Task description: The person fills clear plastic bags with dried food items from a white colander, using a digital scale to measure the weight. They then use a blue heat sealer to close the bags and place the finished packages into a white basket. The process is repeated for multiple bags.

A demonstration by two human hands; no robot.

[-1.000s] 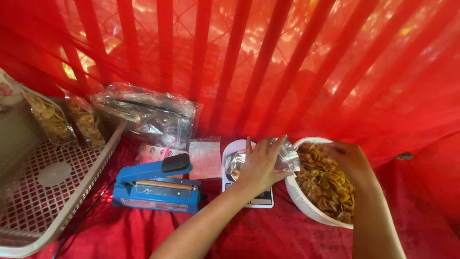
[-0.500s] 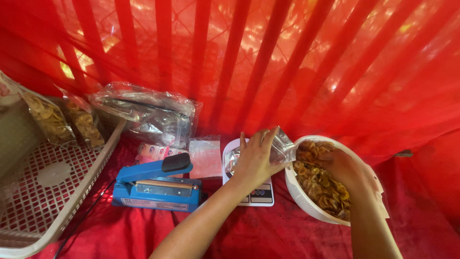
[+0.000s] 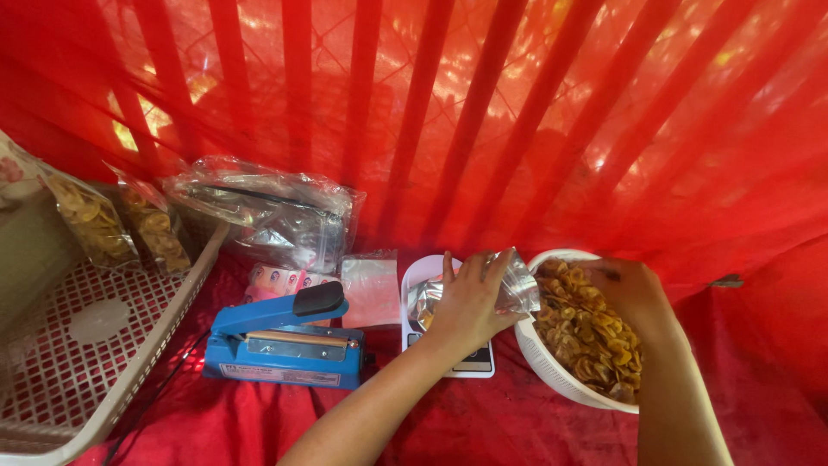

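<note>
Hands at work over a red-draped surface (image 3: pixel 483 427), seen from above. Left hand (image 3: pixel 470 302) closes its grip around a small clear plastic pouch (image 3: pixel 517 285), fingers curled over the pouch's near side and thumb beneath; the pouch is tilted, its mouth turned toward the white bowl (image 3: pixel 552 375) just beside it. Pouch and left hand hang directly above a white kitchen scale (image 3: pixel 474 362), whose metal-looking pan is partly hidden by the hand. Right hand (image 3: pixel 630 289) reaches into the far side of the bowl, resting among the golden-brown fried chips (image 3: pixel 595 332) that fill it; whether this hand is closed on any chips cannot be told, since the fingers are turned away from the camera.

To the left of the scale lies a flat stack of empty clear pouches (image 3: pixel 371 289), and beside that a blue heat sealer (image 3: pixel 285 341) with a black handle, its arm down. Behind the sealer sits a large crumpled bundle of clear plastic bags (image 3: pixel 267 207). At the far left a white perforated basket (image 3: pixel 78 362) holds two filled packets of chips (image 3: pixel 95 224) leaning upright at its far end. Red striped fabric (image 3: pixel 517 112) forms the backdrop behind everything.
</note>
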